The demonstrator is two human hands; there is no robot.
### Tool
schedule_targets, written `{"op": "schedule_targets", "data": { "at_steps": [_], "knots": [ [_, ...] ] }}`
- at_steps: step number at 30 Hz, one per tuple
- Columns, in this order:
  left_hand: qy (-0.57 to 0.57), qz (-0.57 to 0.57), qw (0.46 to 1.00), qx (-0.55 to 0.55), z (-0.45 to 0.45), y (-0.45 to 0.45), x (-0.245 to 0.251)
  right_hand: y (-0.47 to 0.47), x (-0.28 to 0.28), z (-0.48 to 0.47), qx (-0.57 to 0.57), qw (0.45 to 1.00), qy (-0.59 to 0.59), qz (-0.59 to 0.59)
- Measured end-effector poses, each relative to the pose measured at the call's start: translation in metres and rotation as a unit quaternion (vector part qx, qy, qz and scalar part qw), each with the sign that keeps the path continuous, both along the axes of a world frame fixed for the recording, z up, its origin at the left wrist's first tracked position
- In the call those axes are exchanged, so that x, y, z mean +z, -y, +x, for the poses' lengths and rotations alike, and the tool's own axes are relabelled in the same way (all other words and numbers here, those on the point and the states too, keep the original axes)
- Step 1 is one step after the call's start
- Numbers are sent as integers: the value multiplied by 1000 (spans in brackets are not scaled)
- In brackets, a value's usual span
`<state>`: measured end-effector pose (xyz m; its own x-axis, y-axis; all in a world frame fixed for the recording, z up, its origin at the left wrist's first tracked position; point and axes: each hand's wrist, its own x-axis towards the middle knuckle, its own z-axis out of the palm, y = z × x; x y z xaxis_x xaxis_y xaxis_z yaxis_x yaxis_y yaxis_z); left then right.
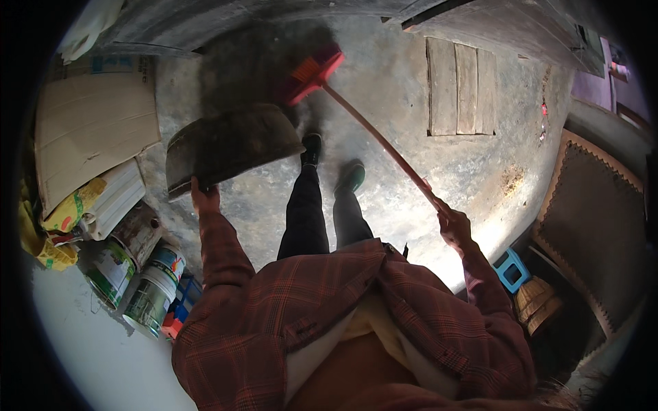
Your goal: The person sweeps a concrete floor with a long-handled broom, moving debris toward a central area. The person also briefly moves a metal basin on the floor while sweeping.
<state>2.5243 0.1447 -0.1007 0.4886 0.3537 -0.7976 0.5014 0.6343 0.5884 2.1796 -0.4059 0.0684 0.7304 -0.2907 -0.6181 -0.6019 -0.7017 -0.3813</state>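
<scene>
My left hand (204,199) grips the near edge of a wide, dark, curved pan (231,144), which it holds out over the floor at the left. What the pan holds, if anything, I cannot tell in the shade. My right hand (455,226) is closed around the upper end of a broom's reddish handle (378,136). That handle slants away to the far left, to a red plastic broom head (313,74) with orange and dark red bristles. The broom head is just beyond the pan's far right corner, apart from it in the picture.
Concrete floor (396,169) lies around my boots, with wooden boards (460,87) set in it. Scattered debris (511,180) lies at right. Flattened cardboard (97,133) and several paint buckets (149,303) line the left wall. A blue plastic stool (511,269) and a dark panel (596,226) stand right.
</scene>
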Motion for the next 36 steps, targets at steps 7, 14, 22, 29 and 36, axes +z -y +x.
{"op": "schedule_targets", "data": {
  "at_steps": [7, 14, 22, 29, 36],
  "knots": [
    [3, 9, 1000, -12, 5, -13, -7, -27, -99, 117, 84, 995, -43, -19],
    [-2, 17, 1000, -14, 7, -5, -1, -33, -132, 87, 74, 990, -119, -25],
    [-1, -8, 1000, -26, 1, -9, -21, -13, 46, -115, -11, 979, -183, -93],
    [-9, -1, 999, -34, 8, 2, -16, 0, 36, -81, -67, 990, -105, -69],
    [-8, 2, 998, -55, 15, -4, -16, 35, -84, 41, -95, 993, -46, -54]
  ]
}}
